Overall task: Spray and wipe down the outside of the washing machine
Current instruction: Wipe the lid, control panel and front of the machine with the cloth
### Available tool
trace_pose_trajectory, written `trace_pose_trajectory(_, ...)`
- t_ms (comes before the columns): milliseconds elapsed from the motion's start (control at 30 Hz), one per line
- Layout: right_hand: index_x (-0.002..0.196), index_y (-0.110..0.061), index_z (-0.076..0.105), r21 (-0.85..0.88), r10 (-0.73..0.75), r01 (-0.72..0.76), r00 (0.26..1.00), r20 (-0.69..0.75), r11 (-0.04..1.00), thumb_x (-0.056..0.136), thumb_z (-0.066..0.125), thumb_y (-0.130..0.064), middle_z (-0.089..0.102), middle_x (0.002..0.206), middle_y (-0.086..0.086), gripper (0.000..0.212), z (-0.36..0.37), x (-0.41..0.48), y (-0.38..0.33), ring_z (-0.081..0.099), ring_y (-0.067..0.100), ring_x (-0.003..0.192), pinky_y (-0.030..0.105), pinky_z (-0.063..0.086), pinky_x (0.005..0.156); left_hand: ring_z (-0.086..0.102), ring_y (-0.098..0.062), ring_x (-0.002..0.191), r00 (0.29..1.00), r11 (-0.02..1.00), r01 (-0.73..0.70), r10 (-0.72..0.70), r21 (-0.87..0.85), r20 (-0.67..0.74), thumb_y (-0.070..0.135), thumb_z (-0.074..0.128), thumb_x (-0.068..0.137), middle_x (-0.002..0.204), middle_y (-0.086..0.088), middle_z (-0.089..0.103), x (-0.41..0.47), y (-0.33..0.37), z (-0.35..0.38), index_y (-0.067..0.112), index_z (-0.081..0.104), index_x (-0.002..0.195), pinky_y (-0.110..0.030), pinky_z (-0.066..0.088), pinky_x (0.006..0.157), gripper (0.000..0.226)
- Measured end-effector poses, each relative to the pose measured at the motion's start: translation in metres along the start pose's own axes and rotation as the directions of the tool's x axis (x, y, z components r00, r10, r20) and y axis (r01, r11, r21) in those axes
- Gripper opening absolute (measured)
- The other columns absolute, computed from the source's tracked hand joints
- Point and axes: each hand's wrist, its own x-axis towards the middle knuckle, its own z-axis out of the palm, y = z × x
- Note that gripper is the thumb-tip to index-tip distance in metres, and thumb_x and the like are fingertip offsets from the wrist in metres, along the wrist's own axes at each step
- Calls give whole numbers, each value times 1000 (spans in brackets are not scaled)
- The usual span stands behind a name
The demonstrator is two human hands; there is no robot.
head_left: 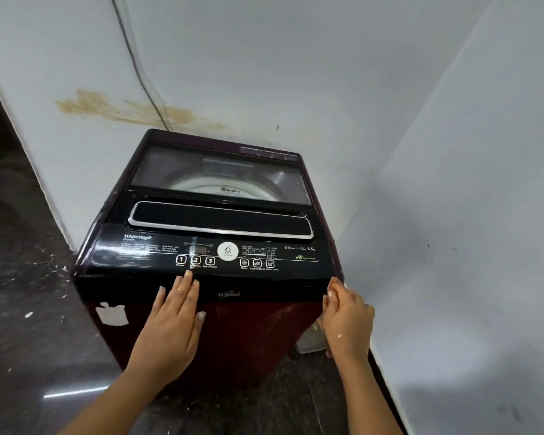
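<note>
A maroon top-loading washing machine (242, 334) with a black control panel (157, 246) and a glass lid stands in a corner. My left hand (173, 321) lies flat on its upper front, fingers spread, fingertips just below the numbered buttons. My right hand (346, 315) curls around the machine's front right corner edge, fingers hooked on the side. Neither hand holds a cloth or a spray bottle. No cloth or bottle is in view.
White walls (453, 183) close in behind and on the right, leaving a narrow gap beside the machine. A grey cable (139, 73) runs down the back wall over a brown stain. Dark speckled floor (22, 309) lies to the left and in front.
</note>
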Motion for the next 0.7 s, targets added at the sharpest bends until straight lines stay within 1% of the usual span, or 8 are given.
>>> trace_pose_trajectory(133, 127, -8, 59, 203, 74, -36, 980, -184, 979, 96, 46, -20, 62, 121, 18, 36, 28, 4, 9, 54, 39, 106, 33, 37, 87, 19, -24, 139, 994, 1000, 28, -28, 4, -109, 41, 16, 97, 148, -16, 28, 4, -8, 19, -2, 32, 138, -32, 1, 114, 61)
trace_pose_trajectory(233, 130, -3, 55, 268, 51, 32, 953, -298, 963, 96, 35, -28, 52, 132, 28, 47, 62, 0, 19, 48, 44, 117, 43, 41, 96, 13, -26, 141, 979, 997, -14, 30, 77, -201, 38, 21, 96, 151, -17, 20, 12, -23, 47, -3, 28, 140, -38, 4, 115, 61)
trace_pose_trajectory(367, 141, 0, 38, 278, -47, 165, 921, -386, 946, 101, 27, -42, 27, 148, 34, 59, 126, 0, 29, 24, 48, 138, 45, 21, 112, 11, -31, 141, 935, 971, -88, 157, 220, -319, 35, 27, 93, 150, -21, 19, 26, -40, 81, -6, 28, 139, -50, 9, 114, 62)
trace_pose_trajectory(467, 145, -2, 28, 362, -3, 225, 852, -523, 905, 102, 27, -39, 18, 153, 30, 57, 171, 0, 36, 13, 46, 142, 30, 2, 121, 9, -33, 141, 863, 959, -77, 201, 271, -465, 34, 31, 91, 149, -23, 18, 31, -46, 111, -6, 25, 139, -52, 3, 113, 63)
trace_pose_trajectory(533, 145, 0, 28, 391, 21, 272, 799, -602, 879, 102, 27, -36, 19, 152, 32, 56, 200, -11, 40, 13, 50, 141, 25, -4, 120, 9, -34, 141, 796, 954, -57, 221, 293, -564, 34, 32, 92, 150, -24, 16, 24, -50, 143, -6, 25, 139, -51, -5, 112, 63)
trace_pose_trajectory(567, 145, -1, 28, 372, 6, 297, 775, -632, 879, 102, 27, -35, 19, 152, 32, 54, 214, -18, 40, 12, 52, 141, 29, -3, 121, 8, -35, 141, 758, 951, -61, 241, 302, -606, 34, 32, 92, 150, -24, 15, 20, -52, 161, -7, 24, 140, -51, -8, 112, 63)
trace_pose_trajectory(633, 144, -5, 30, 290, -79, 368, 727, -682, 884, 101, 29, -33, 23, 152, 28, 51, 232, -22, 41, 10, 53, 141, 46, 5, 120, 6, -34, 141, 699, 947, -76, 274, 312, -661, 34, 32, 93, 150, -24, 12, 17, -58, 188, -7, 23, 140, -50, -12, 111, 63)
trace_pose_trajectory(700, 143, -8, 36, 168, -194, 455, 646, -738, 874, 100, 32, -32, 29, 152, 22, 49, 235, -15, 48, 13, 50, 141, 55, 13, 117, 4, -33, 141, 644, 945, -97, 298, 311, -705, 34, 32, 93, 151, -23, 10, 16, -64, 210, -7, 22, 140, -59, -3, 111, 63)
